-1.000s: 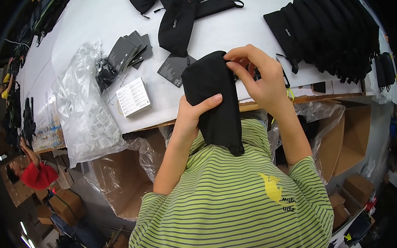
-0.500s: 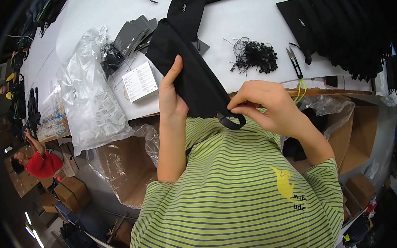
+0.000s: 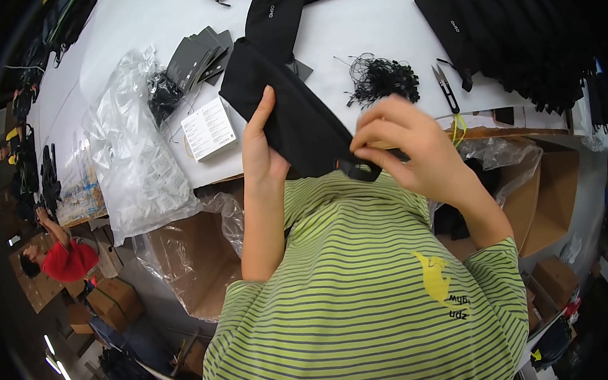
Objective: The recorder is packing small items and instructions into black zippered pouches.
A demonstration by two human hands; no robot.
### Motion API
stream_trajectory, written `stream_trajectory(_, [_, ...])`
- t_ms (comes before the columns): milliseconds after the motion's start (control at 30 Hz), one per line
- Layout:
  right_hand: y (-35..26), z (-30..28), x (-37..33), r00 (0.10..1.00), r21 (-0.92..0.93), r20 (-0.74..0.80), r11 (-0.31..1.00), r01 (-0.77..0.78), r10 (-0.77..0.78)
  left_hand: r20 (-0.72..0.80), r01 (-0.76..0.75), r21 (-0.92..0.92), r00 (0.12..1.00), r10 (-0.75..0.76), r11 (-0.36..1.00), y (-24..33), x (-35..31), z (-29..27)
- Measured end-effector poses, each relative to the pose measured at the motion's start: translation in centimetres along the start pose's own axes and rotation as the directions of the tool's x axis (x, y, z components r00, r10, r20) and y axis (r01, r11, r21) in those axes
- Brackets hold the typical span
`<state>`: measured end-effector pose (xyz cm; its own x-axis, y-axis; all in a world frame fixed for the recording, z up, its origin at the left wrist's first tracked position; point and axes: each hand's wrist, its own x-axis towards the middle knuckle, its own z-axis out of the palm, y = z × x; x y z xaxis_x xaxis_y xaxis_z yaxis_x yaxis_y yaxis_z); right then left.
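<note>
A long black fabric pouch [image 3: 287, 114] slants across in front of me, its lower end close to my shirt. My left hand [image 3: 265, 140] is closed round its left edge, the thumb lying on top. At the lower end a short black strap loop [image 3: 360, 170] sticks out, with a small orange-red spot beside it. The thumb and fingertips of my right hand [image 3: 398, 142] pinch the pouch's right edge just above that loop. Motion blurs the upper fingers of this hand, and anything small between the fingertips is hidden.
More black pouches [image 3: 276, 17] lie beyond; a stack of them [image 3: 496, 32] sits far right. Around them are black cord tags [image 3: 383, 78], thread snips [image 3: 446, 89], dark grey cards [image 3: 197, 57], a white box [image 3: 208, 130] and a clear plastic bag [image 3: 131, 152]. Lined cartons [image 3: 183, 260] stand below the table edge.
The pouch's looped end has lifted and turned a little. My right hand has rolled and its knuckles have risen, the fingertips staying by the pouch edge. My left hand keeps its hold.
</note>
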<state>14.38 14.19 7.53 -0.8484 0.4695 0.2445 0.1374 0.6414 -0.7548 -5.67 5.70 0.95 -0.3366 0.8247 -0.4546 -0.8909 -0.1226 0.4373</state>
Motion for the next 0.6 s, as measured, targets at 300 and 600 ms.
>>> stream_trajectory(300, [1.1, 1.2, 0.7, 0.946, -0.496, 0.023, 0.818, 0.292, -0.324, 0.052, 0.153, 0.001, 0.987, -0.153, 0.988, -2.0, -1.8, 0.8])
stream_trajectory(600, [1.5, -1.8, 0.8, 0.989, 0.187, -0.144, 0.982, -0.012, 0.039, 0.451, -0.587, 0.671, 0.808, 0.379, 0.454, 1.2, -2.7, -0.7])
